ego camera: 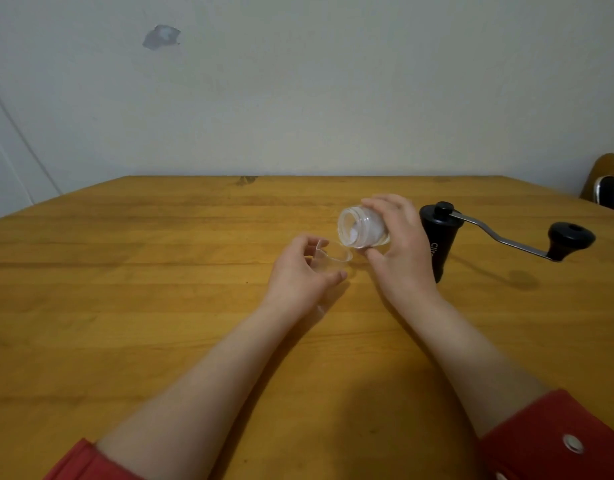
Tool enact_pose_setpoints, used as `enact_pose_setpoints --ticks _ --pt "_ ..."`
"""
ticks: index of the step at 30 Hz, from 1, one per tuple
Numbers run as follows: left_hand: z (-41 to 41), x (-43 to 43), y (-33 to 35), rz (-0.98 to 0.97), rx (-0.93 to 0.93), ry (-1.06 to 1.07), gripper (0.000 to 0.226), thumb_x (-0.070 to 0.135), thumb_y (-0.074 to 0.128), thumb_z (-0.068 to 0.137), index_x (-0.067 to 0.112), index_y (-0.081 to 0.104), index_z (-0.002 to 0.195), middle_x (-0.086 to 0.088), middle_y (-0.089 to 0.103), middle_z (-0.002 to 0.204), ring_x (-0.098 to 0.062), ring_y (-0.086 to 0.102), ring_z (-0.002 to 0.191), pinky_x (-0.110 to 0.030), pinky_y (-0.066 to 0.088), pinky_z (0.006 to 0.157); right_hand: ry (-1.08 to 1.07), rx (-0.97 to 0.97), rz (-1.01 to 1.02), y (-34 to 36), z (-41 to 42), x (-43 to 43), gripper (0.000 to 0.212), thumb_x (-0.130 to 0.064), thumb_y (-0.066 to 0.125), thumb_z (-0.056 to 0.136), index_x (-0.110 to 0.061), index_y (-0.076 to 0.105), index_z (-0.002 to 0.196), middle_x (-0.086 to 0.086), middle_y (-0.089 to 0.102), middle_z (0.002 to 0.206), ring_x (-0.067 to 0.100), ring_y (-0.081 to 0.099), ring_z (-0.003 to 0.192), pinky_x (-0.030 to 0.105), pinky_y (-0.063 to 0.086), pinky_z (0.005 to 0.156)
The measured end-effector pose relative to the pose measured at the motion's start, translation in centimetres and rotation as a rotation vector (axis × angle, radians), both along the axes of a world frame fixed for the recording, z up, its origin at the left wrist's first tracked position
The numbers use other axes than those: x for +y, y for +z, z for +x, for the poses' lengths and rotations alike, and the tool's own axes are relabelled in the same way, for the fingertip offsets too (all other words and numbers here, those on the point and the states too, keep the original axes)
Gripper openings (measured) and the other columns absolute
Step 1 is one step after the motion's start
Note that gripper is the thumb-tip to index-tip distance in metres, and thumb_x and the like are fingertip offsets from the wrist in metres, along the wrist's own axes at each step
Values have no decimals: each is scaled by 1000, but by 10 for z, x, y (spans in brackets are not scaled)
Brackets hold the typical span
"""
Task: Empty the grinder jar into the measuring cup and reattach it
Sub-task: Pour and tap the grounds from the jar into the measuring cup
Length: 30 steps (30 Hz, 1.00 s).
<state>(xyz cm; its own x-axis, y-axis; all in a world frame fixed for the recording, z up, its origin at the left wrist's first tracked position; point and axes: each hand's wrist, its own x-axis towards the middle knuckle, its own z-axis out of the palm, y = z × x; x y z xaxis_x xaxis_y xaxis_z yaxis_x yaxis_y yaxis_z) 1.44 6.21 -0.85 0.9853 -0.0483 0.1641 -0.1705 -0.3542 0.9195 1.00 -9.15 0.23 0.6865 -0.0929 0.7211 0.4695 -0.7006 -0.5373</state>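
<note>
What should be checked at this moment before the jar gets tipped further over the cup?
1. Grip on the jar: ok. The right hand wraps the grinder jar, held tilted.
2. Cup steadied: ok. The left hand curls around the measuring cup on the table.
3. Jar mouth over the cup: ok, the opening sits just above its rim.
4. Contents left in the jar: cannot tell, only something pale inside.
5. Grinder body ready for reattaching: ok, upright beside the right hand.

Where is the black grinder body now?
The grinder body stands upright on the table, right of centre, just behind the right hand holding the jar.
</note>
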Motion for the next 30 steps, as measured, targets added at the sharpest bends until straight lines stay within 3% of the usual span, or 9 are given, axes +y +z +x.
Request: enact_pose_setpoints --ticks 7,11,15,21,30 --pt "-1 0 -1 -20 10 -29 51 14 85 71 20 62 116 -1 66 114 -18 64 101 -31 54 89 -1 -25 -52 0 0 1 63 18 68 68 -8 61 125 -3 45 126 -4 38 114 1 26 98" --pt "-1 -1 -1 -26 17 -43 53 18 86 71 21 62 117 0 67 114 -17 65 101 -30 54 89 -11 -44 -94 1 -1 0 62 19 65 70 -8 61 126 9 50 132 1 39 119 2 27 101" --pt "-1 -1 -3 -26 22 -54 55 20 86 70 20 62 119 0 69 112 -17 66 100 -31 54 90 0 -43 -127 2 -3 0 62 20 64 72 -9 61 127 9 50 134 0 37 121 3 26 103" --pt "-1 -1 -2 -31 29 -58 54 19 86 70 21 62 118 1 67 113 -17 66 102 -32 55 90 -2 -48 -157 2 -3 0 65 23 61 69 -7 61 126 12 50 135 16 45 126 5 28 104" --pt "-3 -1 0 -38 31 -62 51 18 86 71 22 62 116 1 67 113 -17 66 101 -22 54 79 -17 -49 -182 2 -4 1 71 28 57 65 -8 61 127 13 50 137 21 45 128 3 24 105"
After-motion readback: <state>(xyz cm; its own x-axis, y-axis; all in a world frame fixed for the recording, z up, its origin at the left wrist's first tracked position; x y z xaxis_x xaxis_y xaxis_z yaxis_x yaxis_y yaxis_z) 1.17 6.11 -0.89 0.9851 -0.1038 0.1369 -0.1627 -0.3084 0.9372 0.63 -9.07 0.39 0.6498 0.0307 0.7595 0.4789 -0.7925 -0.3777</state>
